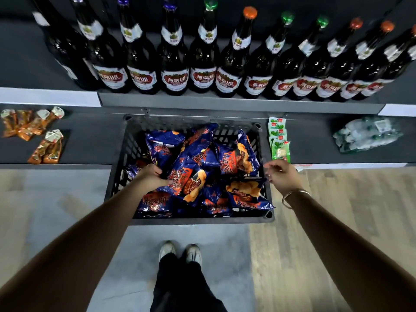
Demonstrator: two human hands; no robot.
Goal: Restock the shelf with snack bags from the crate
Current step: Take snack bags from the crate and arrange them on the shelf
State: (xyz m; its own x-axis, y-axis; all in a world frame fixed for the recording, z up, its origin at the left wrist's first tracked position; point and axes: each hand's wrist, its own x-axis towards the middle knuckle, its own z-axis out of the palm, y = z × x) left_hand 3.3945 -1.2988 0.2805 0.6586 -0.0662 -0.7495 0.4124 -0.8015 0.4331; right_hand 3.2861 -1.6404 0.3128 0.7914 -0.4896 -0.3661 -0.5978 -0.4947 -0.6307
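A black plastic crate (117,176) stands on the floor against the low dark shelf (90,143). It is filled with several blue and orange snack bags (198,163). My left hand (152,176) is down inside the crate at its left side, fingers curled onto a blue snack bag there. My right hand (282,176) hovers over the crate's right rim with loosely bent fingers and holds nothing.
Orange snack packets (33,131) lie on the low shelf at the left. Green packets (279,140) and a clear bag of green items (367,134) lie at the right. A row of dark beer bottles (202,64) fills the shelf above. My feet (180,253) stand behind the crate.
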